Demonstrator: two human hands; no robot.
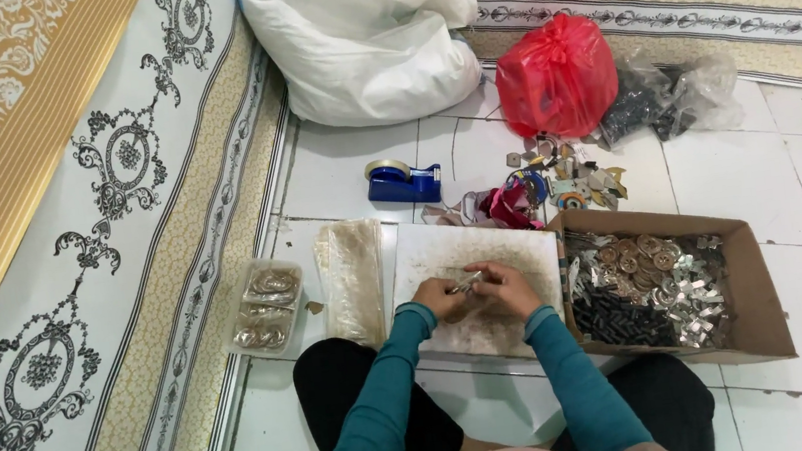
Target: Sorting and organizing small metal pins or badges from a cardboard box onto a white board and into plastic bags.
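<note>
My left hand and my right hand meet over a stained white board lying on the tiled floor. Both pinch a small silvery metal part between their fingertips. Teal sleeves cover both arms. Just right of the board stands an open cardboard box filled with round metal discs, shiny metal clips and dark small parts.
A clear plastic tray of metal pieces and a flat plastic packet lie left of the board. Beyond are a blue tape dispenser, loose scraps, a red bag, a white sack, a clear bag of dark parts. Patterned wall at left.
</note>
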